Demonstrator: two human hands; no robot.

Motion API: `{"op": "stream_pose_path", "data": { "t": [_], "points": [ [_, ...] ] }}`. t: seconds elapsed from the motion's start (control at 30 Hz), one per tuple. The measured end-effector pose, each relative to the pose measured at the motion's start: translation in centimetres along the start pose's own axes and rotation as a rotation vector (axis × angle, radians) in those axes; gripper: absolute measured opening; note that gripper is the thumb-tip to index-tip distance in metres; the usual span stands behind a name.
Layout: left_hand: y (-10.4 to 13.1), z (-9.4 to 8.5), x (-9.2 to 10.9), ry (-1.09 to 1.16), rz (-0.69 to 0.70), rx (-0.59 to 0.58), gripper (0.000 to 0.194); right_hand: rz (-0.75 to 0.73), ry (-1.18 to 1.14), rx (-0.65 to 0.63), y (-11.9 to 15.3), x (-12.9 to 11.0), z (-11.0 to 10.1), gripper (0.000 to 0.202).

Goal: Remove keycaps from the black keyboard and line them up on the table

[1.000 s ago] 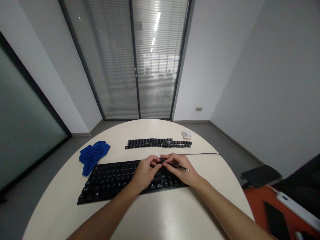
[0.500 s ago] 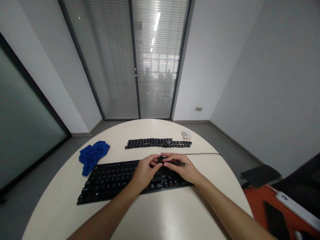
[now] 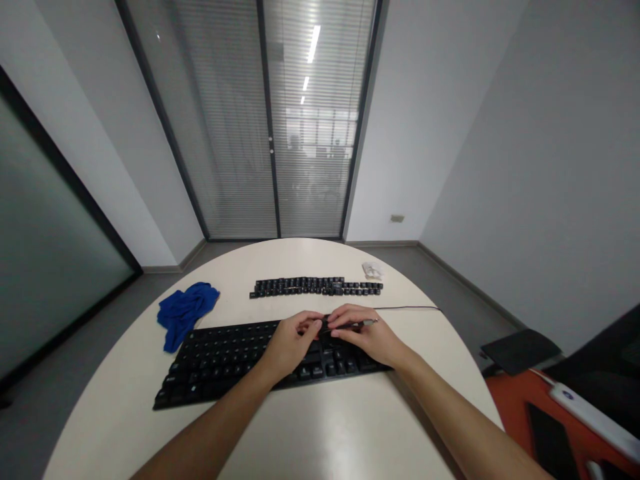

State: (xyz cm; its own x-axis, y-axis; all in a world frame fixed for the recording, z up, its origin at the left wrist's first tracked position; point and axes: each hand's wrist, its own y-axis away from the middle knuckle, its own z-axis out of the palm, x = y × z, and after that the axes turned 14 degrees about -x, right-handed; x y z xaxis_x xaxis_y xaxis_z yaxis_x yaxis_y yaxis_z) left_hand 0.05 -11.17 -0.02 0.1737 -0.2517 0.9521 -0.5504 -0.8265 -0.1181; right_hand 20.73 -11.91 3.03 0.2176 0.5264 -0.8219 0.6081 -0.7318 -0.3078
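Observation:
A black keyboard (image 3: 225, 357) lies across the near part of the table, under both my hands. Over its right half, my left hand (image 3: 293, 339) has thumb and fingers pinched together; what they hold, if anything, is too small and dark to make out. Close beside it, my right hand (image 3: 365, 330) is closed on a slim pen-like tool (image 3: 369, 323), whose back end sticks out to the right past the fingers. The tool's tip is lost against the dark keys between the hands. Several loose black keycaps (image 3: 295, 287) stand in rows beyond the keyboard.
A crumpled blue cloth (image 3: 187, 308) lies left of the keyboard on the round cream table (image 3: 300, 440). At the far right sits a small clear plastic bag (image 3: 373, 271) with pale contents. A thin black cable (image 3: 410, 308) runs off the table's right edge.
The right fingers have lifted slightly and shifted a little to the right, and the tool has turned in them. The small dark piece between the hands shows less now.

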Motion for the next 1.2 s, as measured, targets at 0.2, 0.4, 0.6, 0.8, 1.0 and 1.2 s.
{"op": "stream_pose_path", "data": {
  "t": [0.2,0.4,0.6,0.8,1.0,1.2],
  "points": [
    [-0.2,0.0,-0.4,-0.016,-0.023,0.018,0.028,0.000,0.007,-0.044,0.2,0.6,0.2,0.017],
    [-0.3,-0.5,-0.2,-0.011,-0.022,0.014,0.030,-0.012,0.058,-0.110,0.2,0.4,0.2,0.020],
    [-0.6,-0.7,-0.4,0.119,-0.061,0.066,0.040,-0.007,0.135,-0.170,0.1,0.1,0.9,0.019],
    [-0.5,-0.7,-0.3,0.109,-0.075,0.044,0.040,0.089,0.167,0.062,0.2,0.4,0.4,0.019],
    [-0.4,-0.6,0.0,0.078,-0.070,0.024,0.036,0.134,0.091,0.131,0.3,0.9,-0.1,0.020],
    [-0.3,-0.4,0.2,0.072,-0.023,-0.007,0.034,-0.034,0.272,0.082,0.2,0.3,-0.1,0.024]
  ]
}}
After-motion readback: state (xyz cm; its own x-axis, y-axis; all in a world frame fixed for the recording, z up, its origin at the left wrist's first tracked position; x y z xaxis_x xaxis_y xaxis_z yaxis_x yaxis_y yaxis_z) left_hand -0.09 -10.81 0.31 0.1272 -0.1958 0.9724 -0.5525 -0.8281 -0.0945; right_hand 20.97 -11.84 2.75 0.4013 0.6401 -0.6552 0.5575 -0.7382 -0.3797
